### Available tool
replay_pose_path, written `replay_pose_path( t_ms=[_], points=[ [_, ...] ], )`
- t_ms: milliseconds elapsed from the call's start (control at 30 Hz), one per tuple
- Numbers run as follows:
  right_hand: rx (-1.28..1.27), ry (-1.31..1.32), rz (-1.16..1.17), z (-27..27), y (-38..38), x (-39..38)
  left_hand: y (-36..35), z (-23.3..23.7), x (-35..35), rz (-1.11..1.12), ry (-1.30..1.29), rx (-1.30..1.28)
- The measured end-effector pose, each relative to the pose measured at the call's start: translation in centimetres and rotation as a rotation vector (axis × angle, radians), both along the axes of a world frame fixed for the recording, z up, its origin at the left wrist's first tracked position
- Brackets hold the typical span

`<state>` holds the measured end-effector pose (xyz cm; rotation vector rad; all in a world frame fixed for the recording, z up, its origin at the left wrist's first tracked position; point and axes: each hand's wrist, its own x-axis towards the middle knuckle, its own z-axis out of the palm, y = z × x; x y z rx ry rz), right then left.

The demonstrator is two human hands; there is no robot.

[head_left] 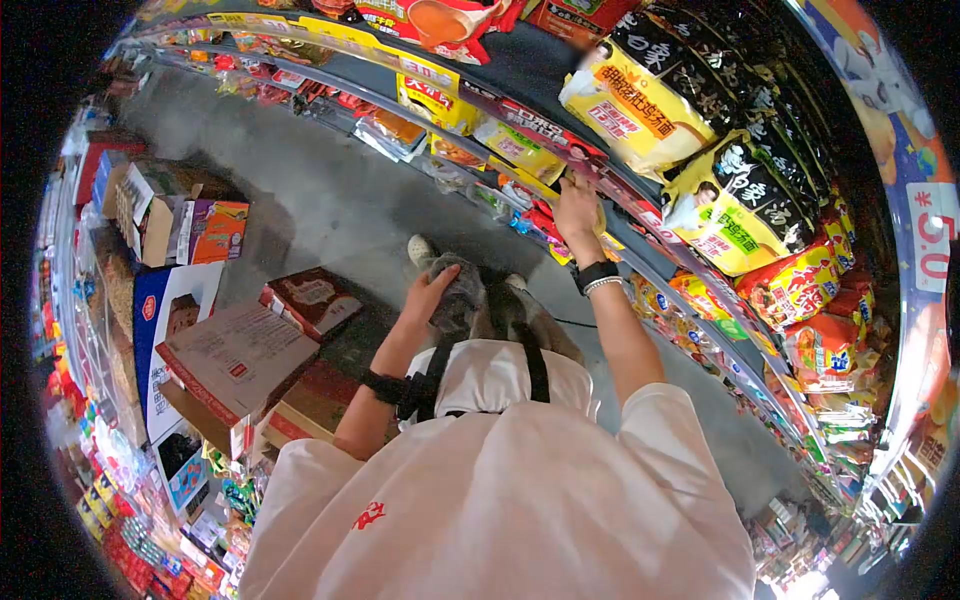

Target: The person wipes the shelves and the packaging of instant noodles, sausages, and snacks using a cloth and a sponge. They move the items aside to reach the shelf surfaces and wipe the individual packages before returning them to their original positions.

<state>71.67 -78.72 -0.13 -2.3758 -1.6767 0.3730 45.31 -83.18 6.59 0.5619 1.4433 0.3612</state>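
Observation:
My left hand [430, 292] is closed on a crumpled grey cloth [461, 284] in front of my legs. Out to the right, my right hand [577, 214] reaches to the shelf edge with its fingers bent in against the price strip [535, 122]. Whatever those fingers hold, if anything, is hidden. Close to them on the lower shelf lies a yellow-green noodle packet [519, 148]. On the shelf above are a yellow-and-black noodle multipack [637, 105] and another one [727, 212] with green lettering.
Shelves of packaged food curve along the right side. An opened cardboard carton [238, 358] and a brown box [311, 300] are on the left, near a purple-and-orange box [213, 231]. Grey floor [300, 160] runs between the two sides. My shoe [421, 252] shows beside the cloth.

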Motion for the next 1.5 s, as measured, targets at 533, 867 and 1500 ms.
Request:
replay_pose_path(
  t_ms=[533, 867, 1500],
  points=[
    [-0.139, 0.008, 0.031, 1.8, -6.4, 3.6, 0.2, -3.7, -0.2, 0.009, -0.134, 0.07],
    [-0.114, 0.127, -0.025, 0.9, -6.1, 4.3, -3.9, -4.8, 0.5, -0.012, -0.05, 0.024],
    [0.007, -0.01, -0.137, 1.0, -17.3, 10.5, -3.7, -3.3, 2.4, -0.029, 0.077, 0.08]
  ],
)
